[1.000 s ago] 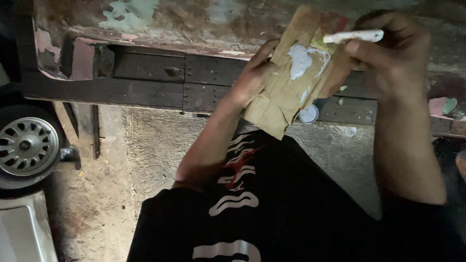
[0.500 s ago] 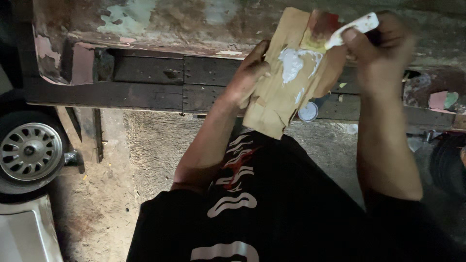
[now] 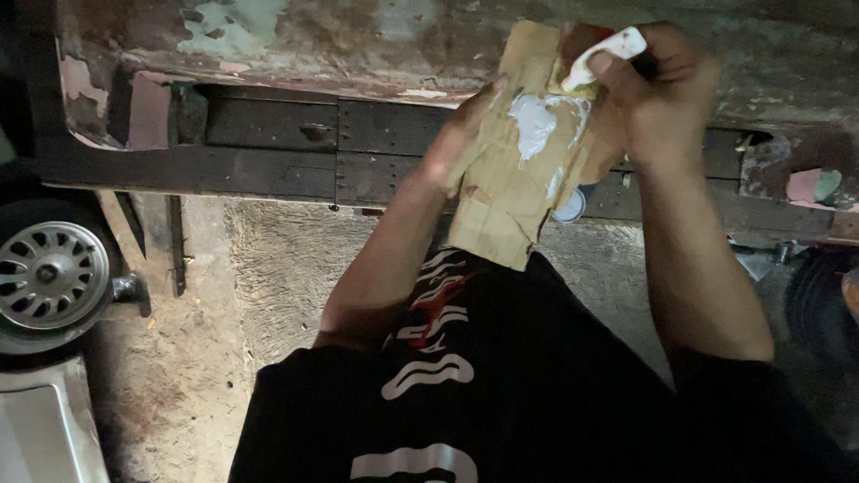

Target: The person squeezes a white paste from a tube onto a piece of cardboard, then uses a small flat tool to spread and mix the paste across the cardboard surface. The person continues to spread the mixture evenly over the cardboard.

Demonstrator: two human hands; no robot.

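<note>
Mixing of white paste (image 3: 535,123) on a piece of brown cardboard (image 3: 514,174), done in front of an old rusty car body (image 3: 358,54) with peeling paint. Left hand (image 3: 461,143) under and behind the cardboard, fingers curled on its left edge, thumb side pressed to the front; hold closed and firm, board tilted a little toward the person. Right hand (image 3: 658,98) closed around a small white spreader (image 3: 608,49), fingers wrapped tight, blade end touching the upper right of the board, just beside the paste. Yellowish material at the blade tip, maybe a second component; cannot tell for sure.

For a good mix, probably best to keep the board flat and steady with the left hand, so no paste runs to the edge. Better to press the blade low and drag through the whole white patch, then fold back, until one even colour with no streaks. Good also to stay in the middle of the board, away from the torn lower corner.

Small round white lid or tin (image 3: 569,207) visible behind the board, on the ground or sill; exact place hard to tell. Wheel with silver rim (image 3: 49,273) at far left, well apart. Black shirt with white print (image 3: 429,376) at the bottom.
</note>
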